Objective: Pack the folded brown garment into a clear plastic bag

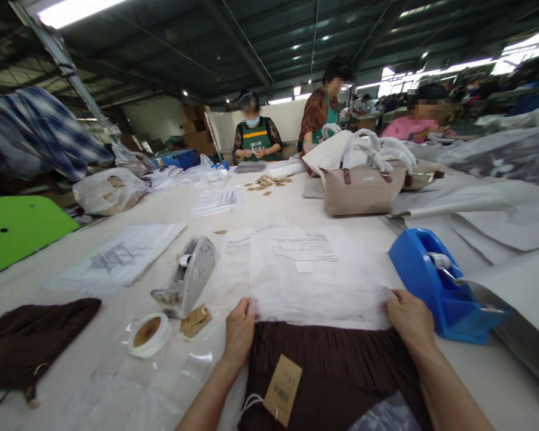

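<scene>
Brown garment [350, 365], one, lies directly before you, its gathered edge along the near side of one printed plastic bag [305, 293]. Your left hand [241, 329] and right hand [411, 317] pinch that side's two ends, thumb against fingers. One tan tag [285, 386] on the garment. One grey tape dispenser [193, 278] leftward, one blue tape dispenser [431, 287] rightward: two.
</scene>
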The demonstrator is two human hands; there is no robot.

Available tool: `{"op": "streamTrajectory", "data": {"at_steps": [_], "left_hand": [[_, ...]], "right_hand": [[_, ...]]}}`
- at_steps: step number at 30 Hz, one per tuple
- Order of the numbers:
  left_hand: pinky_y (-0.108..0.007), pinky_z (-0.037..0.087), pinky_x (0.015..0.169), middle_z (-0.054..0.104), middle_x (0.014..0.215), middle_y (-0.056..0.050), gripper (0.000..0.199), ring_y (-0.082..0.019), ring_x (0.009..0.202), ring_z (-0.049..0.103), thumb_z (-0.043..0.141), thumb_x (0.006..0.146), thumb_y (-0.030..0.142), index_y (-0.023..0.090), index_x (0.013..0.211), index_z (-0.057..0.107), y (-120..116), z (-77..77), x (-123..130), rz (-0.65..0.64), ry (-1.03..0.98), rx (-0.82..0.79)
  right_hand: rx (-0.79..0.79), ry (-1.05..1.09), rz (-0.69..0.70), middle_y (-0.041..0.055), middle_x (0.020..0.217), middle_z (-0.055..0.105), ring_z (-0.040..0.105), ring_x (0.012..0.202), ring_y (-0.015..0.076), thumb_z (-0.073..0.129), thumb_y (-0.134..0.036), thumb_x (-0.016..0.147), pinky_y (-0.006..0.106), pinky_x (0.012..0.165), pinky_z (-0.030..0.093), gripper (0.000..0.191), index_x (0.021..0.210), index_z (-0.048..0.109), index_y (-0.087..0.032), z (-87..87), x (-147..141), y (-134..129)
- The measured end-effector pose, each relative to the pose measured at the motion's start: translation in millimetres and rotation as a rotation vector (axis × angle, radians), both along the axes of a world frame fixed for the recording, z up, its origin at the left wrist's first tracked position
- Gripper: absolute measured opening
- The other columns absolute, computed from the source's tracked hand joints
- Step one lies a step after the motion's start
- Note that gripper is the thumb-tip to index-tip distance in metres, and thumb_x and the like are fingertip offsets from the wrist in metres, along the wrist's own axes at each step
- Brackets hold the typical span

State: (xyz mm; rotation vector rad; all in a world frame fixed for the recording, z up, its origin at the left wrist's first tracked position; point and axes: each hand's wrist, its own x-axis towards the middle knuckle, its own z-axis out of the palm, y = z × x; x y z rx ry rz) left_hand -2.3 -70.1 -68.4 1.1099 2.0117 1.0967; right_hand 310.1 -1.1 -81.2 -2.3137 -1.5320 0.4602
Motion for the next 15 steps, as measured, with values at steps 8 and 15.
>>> {"op": "streamTrajectory", "data": {"at_steps": [8,15], "left_hand": [[-0.025,0.034,0.063,0.052,0.059,0.0,0.026,-0.017,0.064,0.052,0.033,0.086,0.031,0.021,0.065,0.046,-4,-0.8,-3,-0.114,0.418,-0.146],[-0.026,0.032,0.062,0.06,0.069,-0.005,0.027,-0.021,0.073,0.057,0.029,0.089,0.03,0.022,0.068,0.045,-10,4.7,-4,-0.171,0.651,-0.288]], "right_hand": [[-0.069,0.193,0.106,0.0062,0.065,0.066,0.055,0.052,0.0142,0.033,-0.022,0.082,0.024,0.052,0.037,0.03,0.074,0.061,-0.014,-0.9,13,-1],[-0.047,0.086,0.22,0.002,0.058,0.059,0.055,0.062,0.017,0.038,-0.028,0.081,0.025,0.056,0.032,0.028,0.059,0.053,-0.019,8.6,26,-14]]}}
